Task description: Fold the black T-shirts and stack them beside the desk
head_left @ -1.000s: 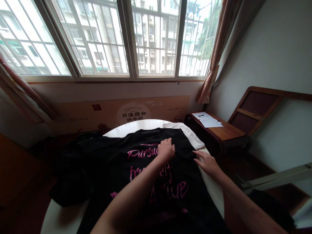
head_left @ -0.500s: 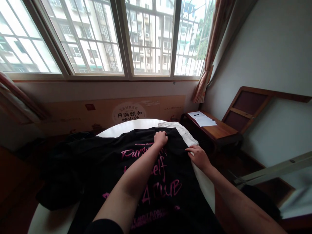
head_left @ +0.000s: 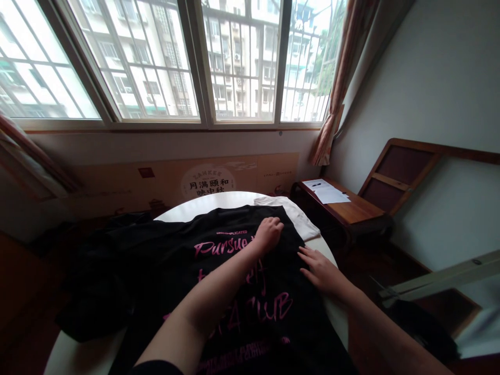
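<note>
A black T-shirt with pink lettering lies spread over a round white table. On its upper right part rests my left hand, fingers curled closed against the cloth; the fingertips are partly hidden. My right hand lies at the shirt's right edge with fingers stretched and apart, touching the fabric. A white cloth shows from under the shirt at the far right of the table. More black fabric is bunched on the left.
The white table shows its rim at the back. A low wooden stand with papers and a pen is to the right, near a wooden panel. Behind the table are a printed board and barred windows.
My left hand has shifted slightly right and nearer over the shirt. My right hand has moved down along the shirt's edge, its fingers opening from a pinch.
</note>
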{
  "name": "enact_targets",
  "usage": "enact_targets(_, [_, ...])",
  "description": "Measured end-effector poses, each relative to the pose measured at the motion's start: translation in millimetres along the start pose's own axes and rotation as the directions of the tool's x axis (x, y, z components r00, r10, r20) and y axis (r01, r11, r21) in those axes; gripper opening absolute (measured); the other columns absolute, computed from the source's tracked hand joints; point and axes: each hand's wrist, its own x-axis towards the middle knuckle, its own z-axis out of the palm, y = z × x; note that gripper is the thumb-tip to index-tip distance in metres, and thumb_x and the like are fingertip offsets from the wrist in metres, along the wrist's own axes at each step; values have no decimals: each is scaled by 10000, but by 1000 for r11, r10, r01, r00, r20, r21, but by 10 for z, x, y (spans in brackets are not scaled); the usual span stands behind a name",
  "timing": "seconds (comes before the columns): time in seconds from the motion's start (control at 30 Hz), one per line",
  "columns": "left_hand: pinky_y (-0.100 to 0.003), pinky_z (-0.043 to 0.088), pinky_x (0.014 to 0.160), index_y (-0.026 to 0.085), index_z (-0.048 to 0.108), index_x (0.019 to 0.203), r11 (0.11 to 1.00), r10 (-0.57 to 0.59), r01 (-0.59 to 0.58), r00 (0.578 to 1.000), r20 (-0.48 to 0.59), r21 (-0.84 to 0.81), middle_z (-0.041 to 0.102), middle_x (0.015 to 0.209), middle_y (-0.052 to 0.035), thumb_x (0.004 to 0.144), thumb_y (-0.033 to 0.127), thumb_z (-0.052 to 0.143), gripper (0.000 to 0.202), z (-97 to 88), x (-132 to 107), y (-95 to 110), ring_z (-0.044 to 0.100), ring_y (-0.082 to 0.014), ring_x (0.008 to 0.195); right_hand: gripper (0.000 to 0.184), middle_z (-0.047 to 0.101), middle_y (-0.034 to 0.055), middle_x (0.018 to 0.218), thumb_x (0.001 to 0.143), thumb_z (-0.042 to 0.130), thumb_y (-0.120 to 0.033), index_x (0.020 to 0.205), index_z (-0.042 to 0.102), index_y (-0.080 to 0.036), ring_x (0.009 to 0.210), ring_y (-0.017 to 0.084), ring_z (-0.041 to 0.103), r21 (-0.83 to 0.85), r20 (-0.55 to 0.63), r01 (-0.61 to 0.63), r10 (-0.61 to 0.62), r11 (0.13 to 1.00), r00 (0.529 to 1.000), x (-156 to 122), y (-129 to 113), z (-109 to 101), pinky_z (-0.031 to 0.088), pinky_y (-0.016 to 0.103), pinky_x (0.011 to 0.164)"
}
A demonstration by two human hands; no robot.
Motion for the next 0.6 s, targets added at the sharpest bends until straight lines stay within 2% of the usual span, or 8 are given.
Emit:
enact_targets(0.07, [-375, 480, 1018, 199, 720, 1095, 996, 93, -93, 995, 38, -16, 683, 1195, -118, 989, 266, 490, 262, 101, -86, 116, 610, -245, 1146, 531, 500, 156, 1538, 959, 501, -337, 1449, 575, -147, 1446, 338, 442, -2, 49, -31, 31, 1000, 998, -64, -22, 14, 334, 576, 1207])
enact_targets(0.13, [-409, 464, 1061, 186, 698, 1199, 993, 120, -119, 992, 45, -22, 667, 1270, -131, 974, 363, 543, 325, 191, -158, 177, 590, -270, 1209, 545, 482, 154, 1552, 972, 464, -346, 1469, 553, -139, 1455, 332, 429, -17, 82, -65, 66, 998, 994, -100, -43, 38, 326, 570, 1212])
enact_targets(0.2, [-505, 349, 1174, 172, 585, 1399, 994, 110, -108, 991, 77, -27, 540, 1481, -164, 959, 486, 558, 541, 249, -207, 183, 457, -321, 1395, 561, 459, 153, 1568, 974, 445, -345, 1489, 530, -139, 1472, 334, 401, -43, 102, -99, 103, 994, 989, -115, -71, 68, 310, 577, 1215])
enact_targets(0.27, [-595, 201, 1226, 172, 442, 1532, 995, 101, -95, 983, 152, -42, 353, 1626, -184, 956, 604, 506, 723, 273, -235, 161, 265, -350, 1524, 571, 433, 146, 1585, 977, 425, -340, 1510, 505, -152, 1490, 340, 368, -77, 118, -145, 154, 986, 981, -121, -113, 91, 294, 593, 1213])
enact_targets(0.33, [-644, 102, 1227, 185, 347, 1587, 994, 100, -90, 971, 219, -55, 226, 1675, -188, 945, 694, 440, 825, 269, -248, 143, 134, -353, 1565, 586, 391, 134, 1611, 986, 396, -340, 1539, 465, -158, 1512, 339, 324, -117, 150, -187, 204, 975, 967, -121, -165, 84, 263, 599, 1221])
enact_targets(0.4, [-672, 52, 1215, 192, 310, 1603, 995, 94, -83, 966, 242, -55, 174, 1685, -195, 910, 765, 423, 906, 247, -261, 158, 83, -360, 1572, 611, 340, 126, 1636, 992, 380, -352, 1567, 415, -148, 1533, 334, 275, -144, 209, -210, 237, 967, 949, -111, -212, 26, 233, 592, 1232])
enact_targets(0.5, [-692, 35, 1203, 183, 277, 1615, 996, 83, -76, 959, 271, -38, 134, 1687, -208, 912, 766, 418, 924, 172, -331, 246, 53, -375, 1571, 652, 321, 141, 1641, 973, 422, -366, 1574, 391, -114, 1532, 323, 280, -130, 315, -196, 228, 972, 921, -60, -249, -168, 259, 536, 1235])
enact_targets(0.6, [-674, 72, 1212, 152, 241, 1623, 996, 84, -84, 937, 339, -16, 108, 1687, -214, 938, 670, 478, 890, -22, -522, 323, 57, -375, 1571, 616, 442, 184, 1571, 938, 486, -348, 1494, 515, -84, 1452, 319, 436, -91, 387, -181, 202, 979, 900, 66, -284, -438, 352, 453, 1193])
